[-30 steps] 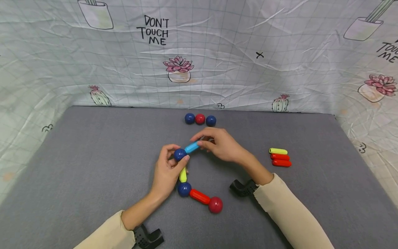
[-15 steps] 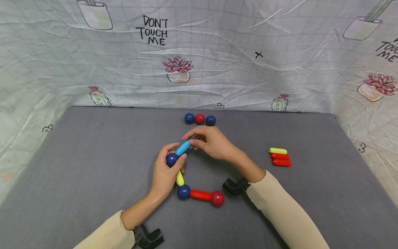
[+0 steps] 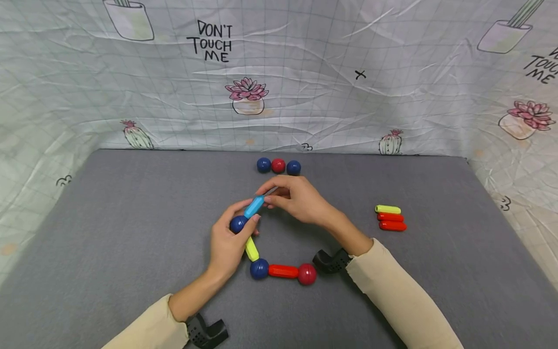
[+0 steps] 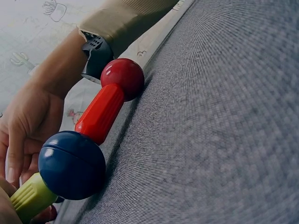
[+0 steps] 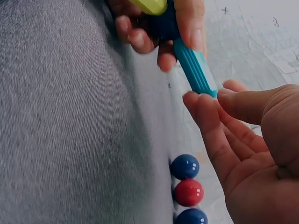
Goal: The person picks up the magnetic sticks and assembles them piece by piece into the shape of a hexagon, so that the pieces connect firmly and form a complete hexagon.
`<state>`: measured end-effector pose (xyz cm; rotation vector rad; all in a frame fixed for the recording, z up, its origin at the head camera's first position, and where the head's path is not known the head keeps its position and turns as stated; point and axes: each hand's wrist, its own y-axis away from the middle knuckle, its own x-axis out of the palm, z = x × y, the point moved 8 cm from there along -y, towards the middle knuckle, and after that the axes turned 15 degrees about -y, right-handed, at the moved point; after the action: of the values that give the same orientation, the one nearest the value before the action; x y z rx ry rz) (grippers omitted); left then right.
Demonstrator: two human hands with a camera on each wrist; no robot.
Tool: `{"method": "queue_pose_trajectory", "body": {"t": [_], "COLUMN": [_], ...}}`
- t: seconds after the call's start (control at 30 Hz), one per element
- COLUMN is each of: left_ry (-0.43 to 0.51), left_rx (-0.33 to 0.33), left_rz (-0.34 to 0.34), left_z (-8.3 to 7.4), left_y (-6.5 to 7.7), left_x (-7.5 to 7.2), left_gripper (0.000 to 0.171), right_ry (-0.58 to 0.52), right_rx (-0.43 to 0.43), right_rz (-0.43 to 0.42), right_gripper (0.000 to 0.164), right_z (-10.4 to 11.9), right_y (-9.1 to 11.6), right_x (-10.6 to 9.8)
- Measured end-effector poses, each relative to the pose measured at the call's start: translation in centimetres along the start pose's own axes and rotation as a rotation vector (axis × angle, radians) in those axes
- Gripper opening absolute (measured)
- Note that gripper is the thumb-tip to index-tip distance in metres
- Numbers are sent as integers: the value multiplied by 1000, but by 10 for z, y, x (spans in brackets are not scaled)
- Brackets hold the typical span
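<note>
Head view: left hand (image 3: pixel 224 245), thumb and fingers curled round an upper blue ball (image 3: pixel 237 224). Meeting that ball: one light-blue rod (image 3: pixel 254 207) and one yellow rod (image 3: pixel 252 249). Continuing the chain: lower blue ball (image 3: pixel 259 269), red rod (image 3: pixel 283 271), dark-red ball (image 3: pixel 307 274). Right hand (image 3: pixel 301 199): thumb and fingertips at the light-blue rod's outer end; pinch or mere touch, cannot tell. Also on the grey table (image 3: pixel 152 218): three balls (image 3: pixel 278 166) in a row behind; three rods (image 3: pixel 390 217), side by side, at right.
</note>
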<state>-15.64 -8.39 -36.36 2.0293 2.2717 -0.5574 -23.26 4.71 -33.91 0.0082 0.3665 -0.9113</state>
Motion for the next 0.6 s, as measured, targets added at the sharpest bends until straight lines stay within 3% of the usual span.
{"method": "queue_pose_trajectory", "body": {"t": [0.17, 0.33, 0.6], "left_ry": [-23, -21, -38], "left_rx": [-10, -22, -42], "left_rz": [-6, -16, -8], "left_z": [1, 2, 2], "left_y": [0, 0, 0], "left_x": [0, -1, -2], "left_gripper": [31, 29, 29], "right_ry": [123, 256, 257], "right_rx": [-35, -85, -27], "right_rz": [-74, -221, -435], "right_gripper": [19, 19, 24], "right_z": [0, -1, -24], "right_y": [2, 3, 7], "right_x": [-15, -40, -72]}}
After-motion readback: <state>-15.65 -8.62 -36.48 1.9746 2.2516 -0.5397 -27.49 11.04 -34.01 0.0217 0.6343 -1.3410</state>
